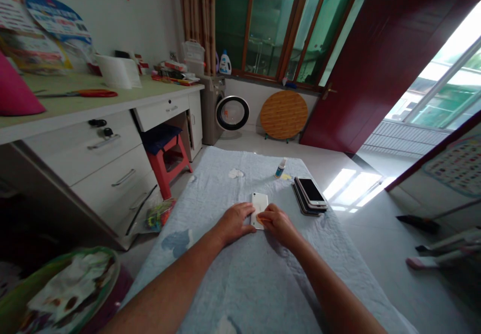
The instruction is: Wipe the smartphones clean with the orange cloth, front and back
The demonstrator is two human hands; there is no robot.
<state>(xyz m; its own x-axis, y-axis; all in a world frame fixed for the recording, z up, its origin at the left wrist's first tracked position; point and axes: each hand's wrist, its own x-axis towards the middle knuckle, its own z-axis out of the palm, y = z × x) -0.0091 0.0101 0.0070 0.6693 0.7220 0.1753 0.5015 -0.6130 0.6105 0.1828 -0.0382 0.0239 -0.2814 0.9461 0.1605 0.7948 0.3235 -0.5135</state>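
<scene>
A white smartphone [260,201] lies on the light blue cloth cover [225,168], its back with the camera facing up. My left hand [236,222] holds it along the left side, fingers at the upper edge and thumb near the lower corner. My right hand [278,225] is closed, pinching a small orange piece of cloth [260,219] against the phone's lower back. Most of that piece is hidden under the fingers. To the right sits a stack of several phones [311,193], the top one with its dark screen up. A small spray bottle [280,168] stands upright behind them.
On the left is a white desk [150,101] with scissors [93,93] and a paper roll [118,70]. A red stool [171,158] stands by it. A filled waste bin [116,274] is at lower left. Beyond are an open washing machine [212,108] and a round wooden tabletop [284,115].
</scene>
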